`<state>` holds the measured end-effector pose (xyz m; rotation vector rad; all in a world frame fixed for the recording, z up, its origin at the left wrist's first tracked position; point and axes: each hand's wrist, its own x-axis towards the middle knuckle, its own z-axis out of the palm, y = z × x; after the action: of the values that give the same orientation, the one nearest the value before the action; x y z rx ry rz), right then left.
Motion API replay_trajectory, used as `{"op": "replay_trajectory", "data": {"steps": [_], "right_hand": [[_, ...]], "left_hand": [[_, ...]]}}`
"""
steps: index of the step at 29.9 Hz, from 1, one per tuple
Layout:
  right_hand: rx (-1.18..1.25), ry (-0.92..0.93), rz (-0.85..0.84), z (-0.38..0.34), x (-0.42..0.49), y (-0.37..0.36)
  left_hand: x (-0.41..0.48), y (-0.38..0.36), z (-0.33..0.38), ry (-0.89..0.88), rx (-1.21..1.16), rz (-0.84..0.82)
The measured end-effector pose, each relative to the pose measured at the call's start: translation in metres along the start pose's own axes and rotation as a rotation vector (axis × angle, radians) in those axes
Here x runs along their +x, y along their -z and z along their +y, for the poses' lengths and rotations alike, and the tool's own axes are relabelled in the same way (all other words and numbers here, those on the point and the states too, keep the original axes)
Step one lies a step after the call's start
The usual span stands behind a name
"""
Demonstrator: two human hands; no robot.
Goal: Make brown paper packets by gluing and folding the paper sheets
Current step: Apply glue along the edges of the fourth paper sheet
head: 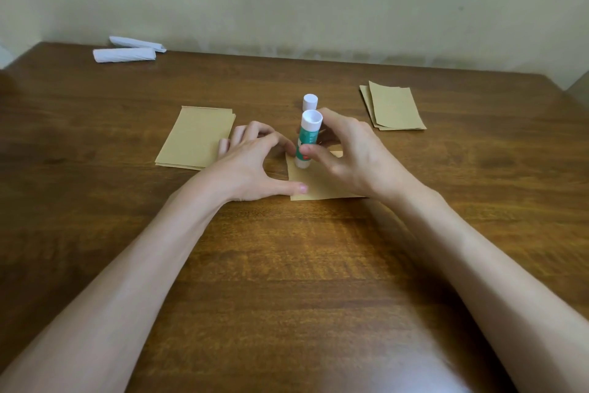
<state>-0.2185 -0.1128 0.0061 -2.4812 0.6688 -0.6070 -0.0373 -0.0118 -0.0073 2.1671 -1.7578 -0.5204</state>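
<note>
At table [287, 265] centre, on a lone sheet [323, 185]: gluing step, by the look. Glue stick [306, 140] pinched upright in R hand [353, 153], thumb & fingers curled round barrel, lower end down on sheet near its L edge. L hand [248, 166] spread, thumb tip pressing sheet's near L corner, other fingers down by far L side; pinning, gripping nothing. Cap [310, 101] (prob. the stick's) standing on table just behind stick, apart from it. L stack [196, 137] of brown sheets just beside L hand; touching its R edge or only over it, can't tell. R stack [395, 105] farther back & well apart; plain sheets or done packets, can't tell. White rolls [127, 51] at far L, not involved.

Stage, as a guess: early on this sheet, w/ no fold visible, though much hidden under hands; glue line too faint to judge.

Next, prob.: draw stick along L edge w/ light, even pressure; keep L hand pinning to stop drag or wrinkling; move thumb clear of glue path. Then stick aside, fold over onto glued strip, press seam. Risk: thin paper lifting w/ tacky stick under a loose pin
</note>
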Motion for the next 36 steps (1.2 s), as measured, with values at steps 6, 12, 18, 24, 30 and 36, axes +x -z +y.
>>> {"op": "replay_trajectory", "data": {"steps": [6,12,18,24,30,36], "right_hand": [[-0.023,0.044,0.061,0.002,-0.005,0.001],[-0.004,0.029,0.0,0.011,-0.009,0.008],[-0.002,0.002,0.051,0.016,-0.013,0.012],[-0.018,-0.035,0.057,0.018,-0.017,0.018],[-0.051,-0.082,0.052,0.022,-0.024,0.029],[-0.052,-0.135,0.089,0.029,-0.032,0.036]], "left_hand": [[0.001,-0.001,-0.001,0.003,-0.018,0.003],[0.001,-0.002,-0.002,0.004,-0.029,0.008],[0.001,-0.001,-0.002,0.006,-0.03,0.002],[0.001,0.0,-0.001,0.02,-0.028,-0.003],[0.002,-0.001,-0.001,0.013,-0.038,0.001],[0.001,-0.004,-0.004,-0.009,-0.056,0.021]]}}
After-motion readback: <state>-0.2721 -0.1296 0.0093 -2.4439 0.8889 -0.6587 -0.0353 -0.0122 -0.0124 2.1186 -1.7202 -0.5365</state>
